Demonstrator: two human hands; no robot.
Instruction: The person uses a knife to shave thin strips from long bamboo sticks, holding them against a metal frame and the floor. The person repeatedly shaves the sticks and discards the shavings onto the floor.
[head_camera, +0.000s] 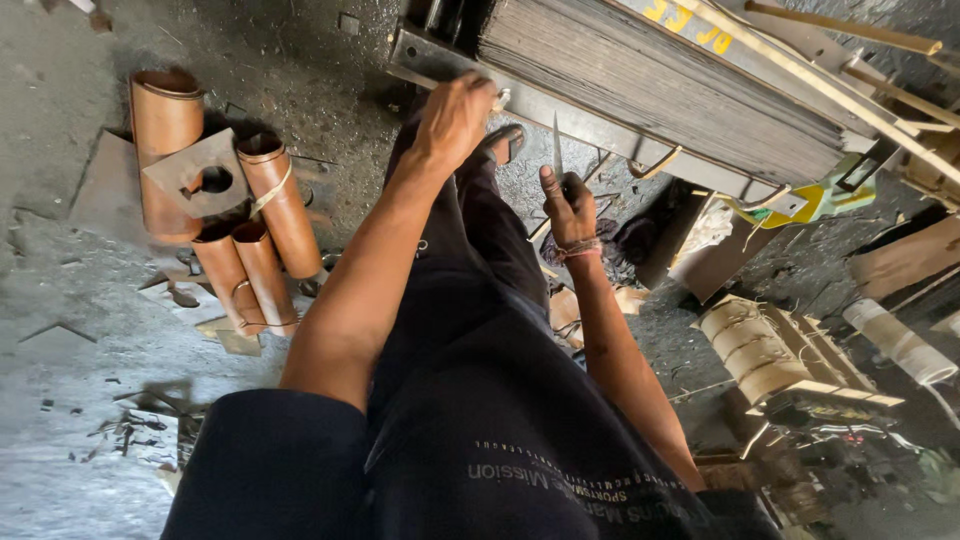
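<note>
A thin metal blade (557, 148) is pinched upright in the right hand (568, 208), its grip pressed together, just below the stack of thin sheets (660, 90). The stack's near edge is steadied by the left hand (455, 120), fingers curled over it. Brown tubes (235, 215) lie on the floor (60, 400).

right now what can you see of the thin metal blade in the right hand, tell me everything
The thin grey metal blade is a narrow, flat strip tapering to a point, dull and unpolished. It stands nearly upright, tip up, its lower end hidden in the right hand, which grips it in a closed fist. Its tip rises in front of the lower edge of the big stack of dark metal sheets; whether it touches them cannot be told. The left hand is apart from it.
</note>
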